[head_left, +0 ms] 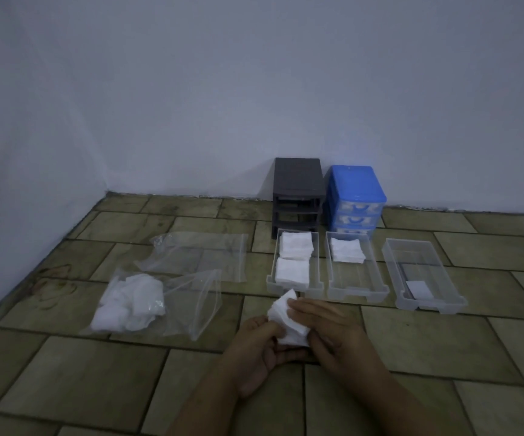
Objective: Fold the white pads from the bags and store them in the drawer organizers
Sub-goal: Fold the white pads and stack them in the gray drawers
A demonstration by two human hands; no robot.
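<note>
Both hands, left and right, pinch one white pad mid-fold. Risk: thin, limp fabric; loose fingers let the crease spring open.

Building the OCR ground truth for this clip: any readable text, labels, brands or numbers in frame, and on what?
None readable.
White label in the rightmost clear drawer: looks blank, too dim and blurred to be sure.
Blue organizer, dark organizer, plastic bags, white pad in the hands: no markings visible.
</note>
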